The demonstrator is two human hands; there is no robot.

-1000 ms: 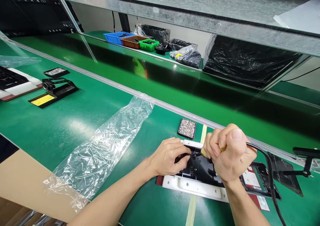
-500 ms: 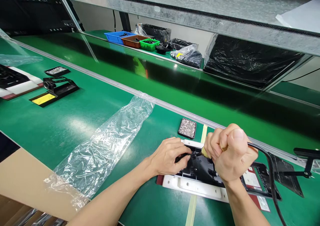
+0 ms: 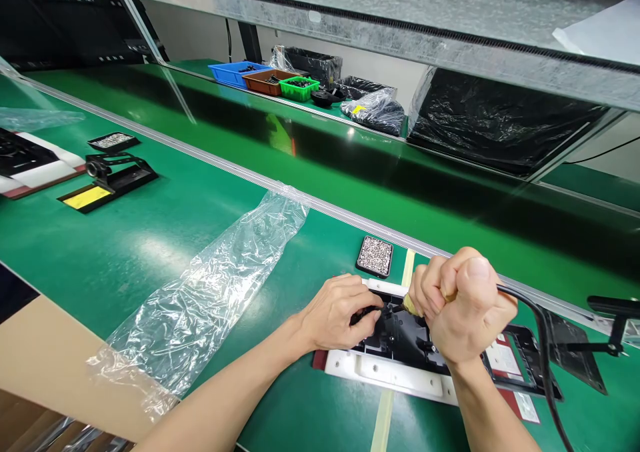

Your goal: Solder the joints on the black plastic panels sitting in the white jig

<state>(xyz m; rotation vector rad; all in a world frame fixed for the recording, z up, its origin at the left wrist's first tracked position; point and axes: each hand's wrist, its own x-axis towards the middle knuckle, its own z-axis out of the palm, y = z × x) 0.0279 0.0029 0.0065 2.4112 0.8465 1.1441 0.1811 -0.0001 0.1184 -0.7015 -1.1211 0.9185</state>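
White labels (image 3: 501, 357) on the black part, print too small to read, no other legible text

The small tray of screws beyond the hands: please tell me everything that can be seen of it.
The small tray of screws is a dark, flat rectangle with rounded corners. It looks like black plastic or rubber, and it is filled edge to edge with many tiny silvery pieces, too small to tell apart. It lies flat on the green bench mat, just beyond the left hand, apart from it. Its right edge is close beside a pale yellow tape strip. No hand touches it.
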